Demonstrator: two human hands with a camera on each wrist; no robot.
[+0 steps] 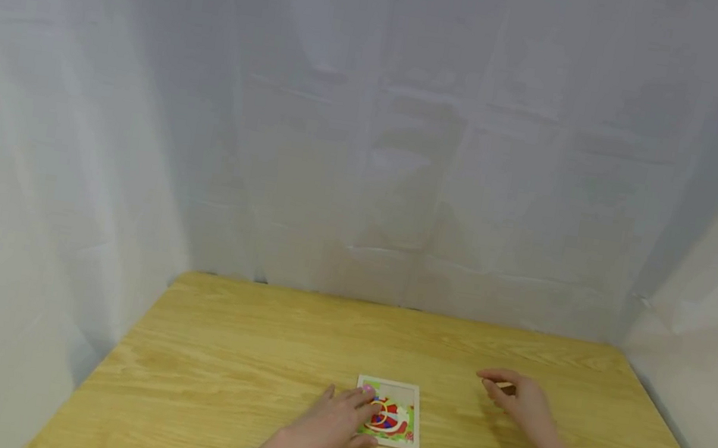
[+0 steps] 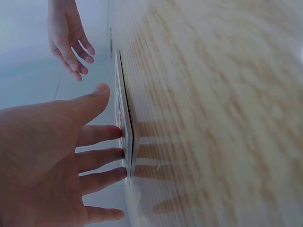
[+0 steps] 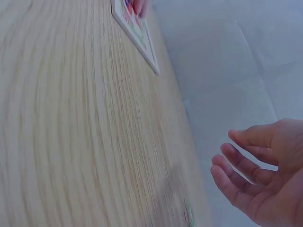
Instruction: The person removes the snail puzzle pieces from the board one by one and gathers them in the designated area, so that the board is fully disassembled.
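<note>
A small square picture puzzle (image 1: 417,424) in a pale wooden frame lies flat on the table, with red, blue, yellow, white and green printing. Bare light wood shows in its upper right part. My left hand (image 1: 331,423) rests on the puzzle's left side, fingers spread and fingertips on its face. To the right, my right hand (image 1: 529,409) hovers over the table, fingers loosely bent, thumb apart from the fingertips. The right wrist view shows nothing held in the right hand (image 3: 265,175).
A wooden table (image 1: 232,344) spreads under both hands. Pale sheeting (image 1: 411,147) hangs behind it and at both sides. Low in the right wrist view, a small flat piece (image 3: 189,213) with green and red marks lies on the table near the right hand.
</note>
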